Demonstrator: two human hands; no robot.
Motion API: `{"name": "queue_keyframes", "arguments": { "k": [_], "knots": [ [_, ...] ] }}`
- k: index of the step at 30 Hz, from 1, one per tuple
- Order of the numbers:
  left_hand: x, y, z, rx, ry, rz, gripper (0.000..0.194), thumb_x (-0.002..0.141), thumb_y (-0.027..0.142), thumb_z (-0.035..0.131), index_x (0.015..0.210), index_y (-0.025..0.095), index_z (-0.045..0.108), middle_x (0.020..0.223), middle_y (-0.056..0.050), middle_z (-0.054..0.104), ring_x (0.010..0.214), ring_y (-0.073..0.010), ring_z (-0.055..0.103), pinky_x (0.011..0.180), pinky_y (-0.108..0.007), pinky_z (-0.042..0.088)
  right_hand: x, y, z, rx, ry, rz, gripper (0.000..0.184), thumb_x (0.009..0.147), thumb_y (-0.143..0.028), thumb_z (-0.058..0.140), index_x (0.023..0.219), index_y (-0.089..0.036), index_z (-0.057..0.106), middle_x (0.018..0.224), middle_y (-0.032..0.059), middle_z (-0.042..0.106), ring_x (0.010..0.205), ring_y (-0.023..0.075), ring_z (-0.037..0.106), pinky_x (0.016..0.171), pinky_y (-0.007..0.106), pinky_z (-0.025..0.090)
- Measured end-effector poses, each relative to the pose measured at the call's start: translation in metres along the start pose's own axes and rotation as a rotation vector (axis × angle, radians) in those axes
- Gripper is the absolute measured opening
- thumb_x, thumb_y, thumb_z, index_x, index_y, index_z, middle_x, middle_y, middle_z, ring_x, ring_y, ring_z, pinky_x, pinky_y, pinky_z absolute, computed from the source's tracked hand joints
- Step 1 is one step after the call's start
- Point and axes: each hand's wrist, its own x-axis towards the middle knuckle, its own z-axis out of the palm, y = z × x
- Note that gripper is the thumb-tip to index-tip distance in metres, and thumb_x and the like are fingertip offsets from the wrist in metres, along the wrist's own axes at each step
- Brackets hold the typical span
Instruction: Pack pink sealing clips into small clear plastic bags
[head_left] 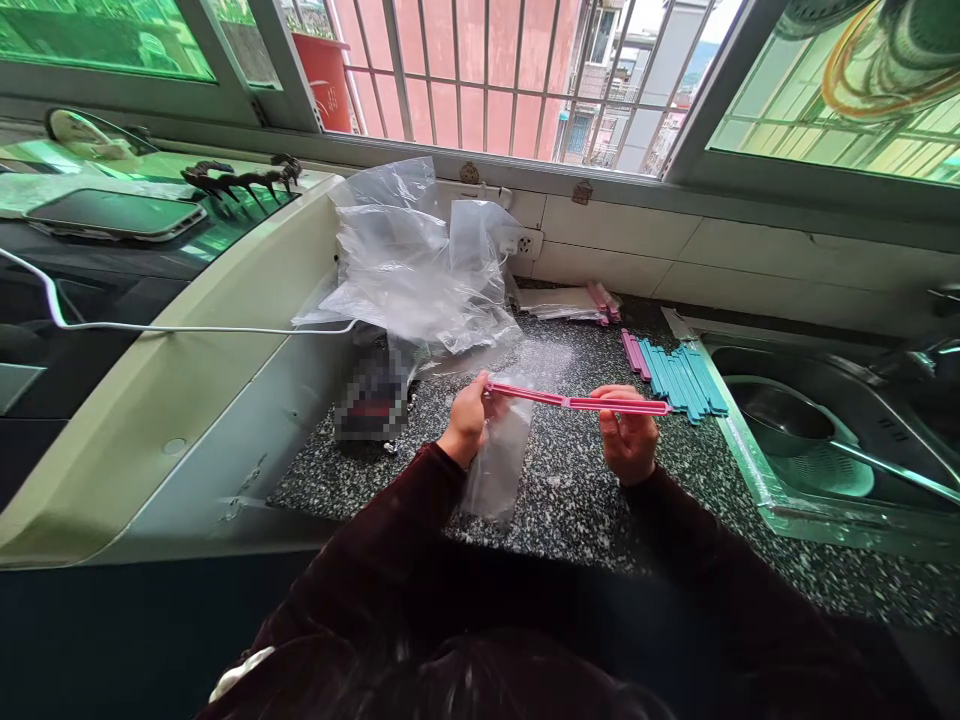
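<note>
A long pink hinged plastic clip (pixel 562 400) is unfolded in a nearly straight line, its joint in the middle. My left hand (pixel 469 415) pinches its left end, while my right hand (pixel 628 440) grips the right half from below. Under the clip, beside my left hand, is a small clear plastic bag (pixel 496 470); whether my left fingers also hold it I cannot tell. To the right of my right hand, several folded teal clips (pixel 682 380) lie side by side on the speckled counter (pixel 570 500). Some folded pink clips (pixel 635 355) adjoin them.
Loose clear plastic bags (pixel 427 260) are heaped at the back. Bagged pink clips (pixel 574 302) lie near the wall. A sink (pixel 750 470) with a pan (pixel 784 412) bounds the right side. Left are a washing machine (pixel 225 340), a phone-like device (pixel 116 213) and a white cable (pixel 195 328).
</note>
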Motion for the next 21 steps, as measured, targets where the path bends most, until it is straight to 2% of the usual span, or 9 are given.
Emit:
{"name": "queue_keyframes", "arguments": {
  "k": [3, 8, 21],
  "knots": [
    [0.0012, 0.0007, -0.0009, -0.031, -0.029, -0.023, 0.031, 0.085, 0.022, 0.047, 0.054, 0.017, 0.045, 0.041, 0.005, 0.045, 0.033, -0.0074, 0.042, 0.037, -0.019, 0.031, -0.0009, 0.0007, -0.0002, -0.015, -0.010, -0.010, 0.008, 0.083, -0.020, 0.048, 0.089, -0.021, 0.053, 0.084, 0.0053, 0.060, 0.083, 0.0202, 0.058, 0.074, 0.043, 0.048],
    [0.0005, 0.0026, 0.0009, -0.059, 0.010, -0.024, 0.028, 0.082, 0.022, 0.051, 0.056, 0.017, 0.043, 0.041, 0.007, 0.043, 0.034, -0.0061, 0.040, 0.038, -0.018, 0.032, -0.0017, 0.0019, -0.0005, -0.022, -0.021, -0.019, 0.008, 0.082, -0.019, 0.048, 0.088, -0.020, 0.053, 0.083, 0.0050, 0.059, 0.081, 0.0195, 0.057, 0.073, 0.041, 0.048],
    [0.0050, -0.0020, -0.0025, 0.078, -0.007, 0.036, 0.031, 0.083, 0.028, 0.050, 0.054, 0.019, 0.042, 0.042, 0.007, 0.042, 0.035, -0.0063, 0.039, 0.038, -0.019, 0.030, -0.0018, 0.0033, -0.0023, -0.049, -0.038, -0.043, 0.008, 0.082, -0.019, 0.050, 0.088, -0.021, 0.055, 0.080, 0.0051, 0.060, 0.079, 0.0199, 0.058, 0.071, 0.041, 0.049]
  ]
}}
